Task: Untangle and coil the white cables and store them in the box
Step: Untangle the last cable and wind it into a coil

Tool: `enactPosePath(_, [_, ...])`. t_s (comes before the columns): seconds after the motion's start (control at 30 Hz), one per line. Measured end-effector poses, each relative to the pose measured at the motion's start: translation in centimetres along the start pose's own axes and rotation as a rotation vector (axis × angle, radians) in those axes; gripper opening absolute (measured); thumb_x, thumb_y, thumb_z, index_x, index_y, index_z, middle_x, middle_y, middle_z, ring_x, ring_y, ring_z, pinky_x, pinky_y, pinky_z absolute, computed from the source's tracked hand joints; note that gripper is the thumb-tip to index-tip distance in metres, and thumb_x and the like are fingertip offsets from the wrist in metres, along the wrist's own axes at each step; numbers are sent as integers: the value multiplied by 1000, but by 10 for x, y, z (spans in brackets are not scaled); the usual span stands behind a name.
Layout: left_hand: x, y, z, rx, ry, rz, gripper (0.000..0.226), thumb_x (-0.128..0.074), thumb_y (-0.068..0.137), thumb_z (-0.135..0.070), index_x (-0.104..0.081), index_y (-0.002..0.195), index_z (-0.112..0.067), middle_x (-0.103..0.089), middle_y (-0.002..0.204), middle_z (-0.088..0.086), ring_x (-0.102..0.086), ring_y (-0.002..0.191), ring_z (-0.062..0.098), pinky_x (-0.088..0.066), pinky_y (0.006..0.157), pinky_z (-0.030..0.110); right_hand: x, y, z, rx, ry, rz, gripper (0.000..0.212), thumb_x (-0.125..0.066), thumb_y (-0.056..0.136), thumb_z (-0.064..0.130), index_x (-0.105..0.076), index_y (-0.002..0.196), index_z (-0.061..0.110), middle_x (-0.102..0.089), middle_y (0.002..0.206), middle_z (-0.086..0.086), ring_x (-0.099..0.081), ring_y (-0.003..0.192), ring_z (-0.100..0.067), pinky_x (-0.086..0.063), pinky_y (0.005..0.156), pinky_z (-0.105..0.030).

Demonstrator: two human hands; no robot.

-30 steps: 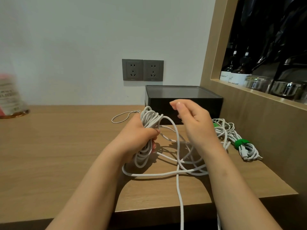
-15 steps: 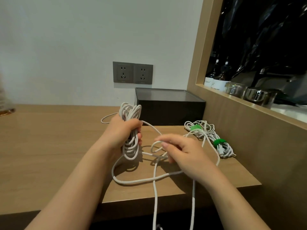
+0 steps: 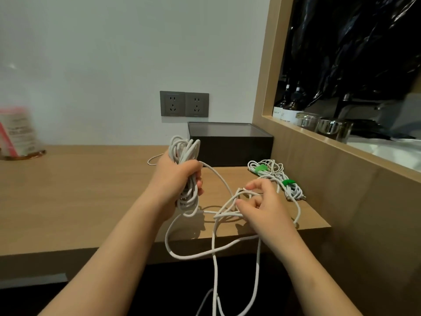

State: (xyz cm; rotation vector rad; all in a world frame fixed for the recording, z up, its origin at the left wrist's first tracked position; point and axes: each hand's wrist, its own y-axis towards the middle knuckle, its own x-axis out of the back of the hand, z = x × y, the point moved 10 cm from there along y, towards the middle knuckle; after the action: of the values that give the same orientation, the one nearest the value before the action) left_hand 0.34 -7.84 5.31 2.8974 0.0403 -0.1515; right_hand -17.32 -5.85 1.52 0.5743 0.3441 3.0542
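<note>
Dropped from in front of the black box (image 3: 230,147) a second ago, the right hand (image 3: 264,208) now works low near the front edge of the wooden desk (image 3: 79,190), thumb and curled fingers pinching a loop of loose white cable (image 3: 219,215). The left hand (image 3: 177,179) holds up a coil (image 3: 184,153) of the same cable, fingers wrapped tight round its middle, just in front of the box's left corner. Tied bundles (image 3: 271,172) of white cable, bound with 2 green straps (image 3: 288,182), lie on the desk right of the hands, beside the box and outside it. The box sits against the wall under 2 grey sockets (image 3: 184,104); its dark top reflects light, and whether it is lidded or holds anything cannot be told. Loose strands cross on the desk between the hands, spill over the edge and are cut off by the bottom of the frame. At far left a jar (image 3: 18,133) with a red-and-white label is blurred beyond reading. 2 dark bottles (image 3: 289,108) stand in the alcove at right, partly hidden by its wooden frame.
</note>
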Motion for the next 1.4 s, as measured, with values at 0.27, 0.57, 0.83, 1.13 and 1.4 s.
enactPosePath(0.27, [-2,-22,16,47,-56,-7,11,-53,87,4,-48,90,-5,-50,50,4,-49,41,16,-47,44,27,5,-9,9,1,-826,-91,52,-52,89,50,-38,135,32,-50,125,2,-48,112,-17,-44,83,-32])
enactPosePath(0.57, [28,-13,38,86,-191,-150,11,-49,87,4,-46,81,-5,-46,50,5,-47,39,14,-45,41,25,-10,2,-3,18,-606,44,24,-53,85,11,-46,96,32,-52,90,12,-55,92,-16,-46,86,-37])
enactPosePath(0.83, [56,-11,58,176,-386,-326,22,-49,84,1,-45,65,-8,-43,44,2,-42,36,13,-42,40,22,27,-10,-1,151,365,-226,33,-41,87,-15,-59,84,12,-65,87,-6,-66,68,-23,-56,53,-30])
enactPosePath(1.13, [86,-13,55,115,-346,-510,19,-50,80,1,-44,65,-8,-43,46,4,-44,40,15,-43,42,22,43,-3,-13,27,355,-306,20,-42,94,7,-59,85,12,-54,63,-6,-45,43,-9,-39,42,-21])
enactPosePath(1.4, [110,-12,54,118,-442,-609,13,-49,74,-1,-43,68,-11,-42,56,5,-43,40,14,-44,44,22,19,-5,1,-43,1218,158,36,-51,78,49,-57,75,14,-21,40,3,-15,34,-9,-21,33,-14])
